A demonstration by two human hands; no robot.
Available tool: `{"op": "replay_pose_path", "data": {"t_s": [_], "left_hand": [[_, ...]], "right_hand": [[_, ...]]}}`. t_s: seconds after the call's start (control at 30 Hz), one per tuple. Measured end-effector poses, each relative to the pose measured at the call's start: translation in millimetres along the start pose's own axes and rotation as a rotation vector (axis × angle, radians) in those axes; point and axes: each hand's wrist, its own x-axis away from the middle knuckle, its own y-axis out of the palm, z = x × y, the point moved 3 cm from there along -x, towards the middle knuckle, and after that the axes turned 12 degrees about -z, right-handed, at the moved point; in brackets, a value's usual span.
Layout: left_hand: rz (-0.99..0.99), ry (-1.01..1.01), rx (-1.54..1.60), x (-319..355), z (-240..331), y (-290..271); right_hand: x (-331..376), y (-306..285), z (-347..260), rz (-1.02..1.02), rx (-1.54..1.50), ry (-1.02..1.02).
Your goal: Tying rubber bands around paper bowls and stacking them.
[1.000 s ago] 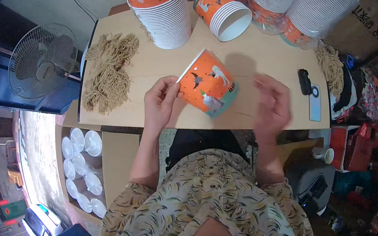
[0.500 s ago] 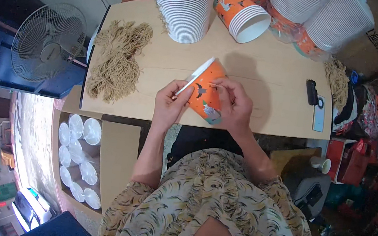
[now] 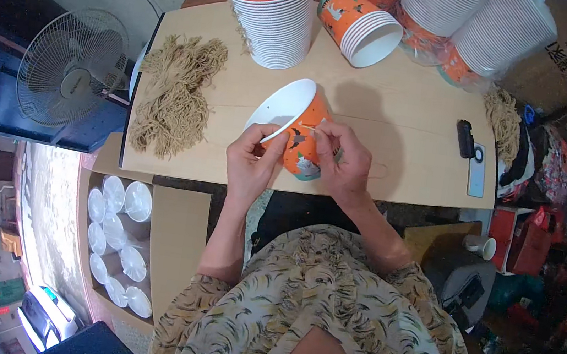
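An orange paper bucket (image 3: 315, 113) with a white inside and bat pictures is tilted above the near part of the table, its mouth toward the upper left. My left hand (image 3: 251, 162) grips its rim, thumb outside and fingers inside. On the bucket's right side, my right hand (image 3: 344, 162) pinches the end of a thin tan cord (image 3: 309, 127) against the orange wall. A faint loop of cord shows just right of that hand. Several tan cords (image 3: 175, 102) lie in a loose bundle on the table's left.
A tall stack of buckets (image 3: 271, 28) stands at the back, with a short stack (image 3: 360, 26) on its side nearby. Wrapped stacks (image 3: 478, 34) fill the back right. A black object (image 3: 466, 138) lies right on the table (image 3: 237, 92). Below left is a carton (image 3: 175, 234) of bagged cups.
The bucket has turned so more of its white inside faces me. My left hand has shifted slightly left, and the cord end at my right fingertips shows more plainly.
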Motion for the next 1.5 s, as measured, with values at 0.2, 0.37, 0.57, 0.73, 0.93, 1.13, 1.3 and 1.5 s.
{"op": "replay_pose_path", "data": {"t_s": [0.2,0.37,0.57,0.73,0.93,1.13,1.3,1.5], "left_hand": [[-0.101,0.193,-0.579,-2.9,21.6,-5.1],[-0.126,0.530,-1.065,10.0,15.2,-1.9],[-0.207,0.548,-1.097,33.3,-6.4,5.0],[-0.195,0.529,-1.090,45.0,-15.0,5.2],[-0.190,0.513,-1.076,50.6,-17.7,2.6],[-0.194,0.498,-1.054,51.5,-20.4,0.7],[-0.204,0.475,-1.046,50.4,-18.9,0.3],[-0.208,0.419,-1.060,49.3,-18.0,-0.5]], "right_hand": [[-12.1,-20.4,-2.6,0.001,-0.089,0.008],[-30.0,-30.3,0.9,-0.438,0.022,0.213],[-25.2,-12.0,25.0,-0.618,0.138,0.180],[-18.7,-1.0,34.7,-0.740,0.150,0.245],[-15.4,7.5,40.4,-0.783,0.204,0.262],[-12.9,12.2,43.5,-0.805,0.232,0.263],[-13.2,15.1,43.9,-0.830,0.245,0.279],[-12.7,18.6,42.1,-0.852,0.282,0.268]]}}
